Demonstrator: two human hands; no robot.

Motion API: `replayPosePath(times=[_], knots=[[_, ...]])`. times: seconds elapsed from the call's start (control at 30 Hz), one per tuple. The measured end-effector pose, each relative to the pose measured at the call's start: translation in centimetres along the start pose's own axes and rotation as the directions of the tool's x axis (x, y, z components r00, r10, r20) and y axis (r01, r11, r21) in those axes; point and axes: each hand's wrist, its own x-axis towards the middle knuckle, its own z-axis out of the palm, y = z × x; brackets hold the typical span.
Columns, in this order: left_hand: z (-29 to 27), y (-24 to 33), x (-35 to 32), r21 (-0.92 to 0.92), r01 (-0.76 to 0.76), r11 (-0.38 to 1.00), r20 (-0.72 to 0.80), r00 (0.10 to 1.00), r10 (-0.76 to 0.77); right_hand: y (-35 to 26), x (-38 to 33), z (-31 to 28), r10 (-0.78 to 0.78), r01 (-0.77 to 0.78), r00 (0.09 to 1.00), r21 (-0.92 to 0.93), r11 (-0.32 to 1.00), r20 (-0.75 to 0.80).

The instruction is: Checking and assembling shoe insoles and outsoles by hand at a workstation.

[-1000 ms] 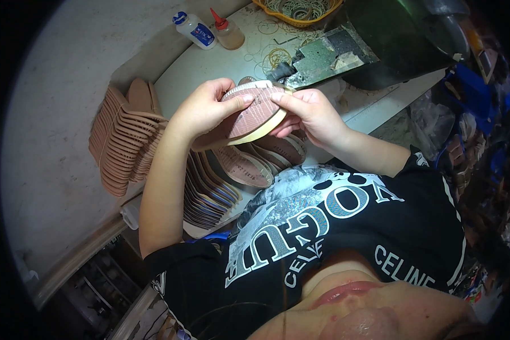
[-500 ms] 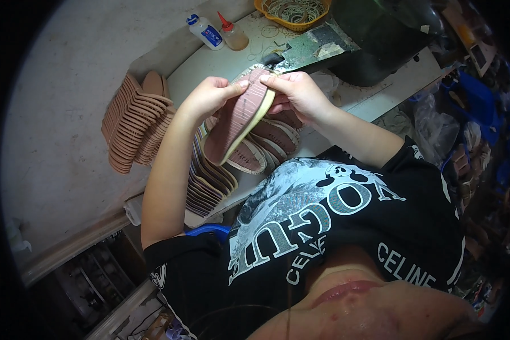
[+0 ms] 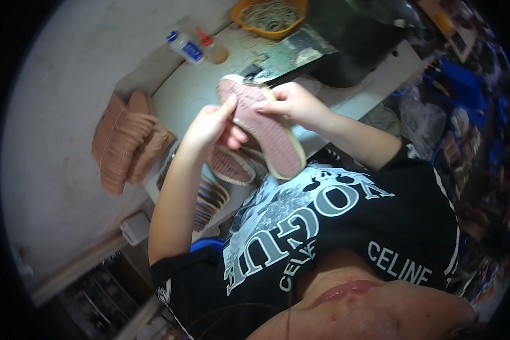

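Note:
A pink insole [image 3: 280,150] with a cream rim is held up in front of my chest, its broad pink face in view and its lower end slanting right. My left hand [image 3: 209,127] pinches it near the upper end, thumb on the pink face and other fingers partly behind. At the opposite edge, my right hand [image 3: 294,106] grips it with the thumb across the face; most of its fingers are hidden. Beneath lies another insole [image 3: 231,167] with a pleated pale rim. A row of stacked dark insoles with pale edges [image 3: 209,201] shows beside my left forearm.
Stacks of tan insoles [image 3: 122,144] stand at the left by the wall. Behind are a white bottle with a blue cap [image 3: 184,47], a red-tipped bottle [image 3: 214,52], a yellow basket [image 3: 241,21] of rubber bands and a green board [image 3: 297,54]. Blue containers [image 3: 462,90] sit far right.
The insole has turned, its lower end swinging from left to right and its pink face tipping toward me. Both hands keep hold. The whole view has shifted a little.

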Motion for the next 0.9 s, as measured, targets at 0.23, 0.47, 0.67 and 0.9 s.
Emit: replayPosePath(times=[0.23,0.47,0.67,0.9], knots=[[-0.1,-0.4,0.7,-0.031,-0.091,0.995,-0.239,0.968,0.081,-0.4,0.8,1.0,-0.104,0.105,0.993,0.025,0.994,-0.059],[-0.4,-0.6,1.7,-0.089,-0.136,0.987,-0.36,0.928,0.095,1.7,-5.8,0.6,0.264,-0.331,0.888,0.127,0.935,0.376],[-1.9,0.0,3.0,-0.146,-0.139,0.979,-0.365,0.928,0.077,1.7,-5.8,2.9,0.167,-0.22,0.97,0.335,0.916,0.179],[-5.9,1.8,5.7,0.084,-0.008,0.996,-0.259,0.966,0.029,-0.2,-3.3,4.2,0.114,-0.088,0.993,0.526,0.846,-0.017]])
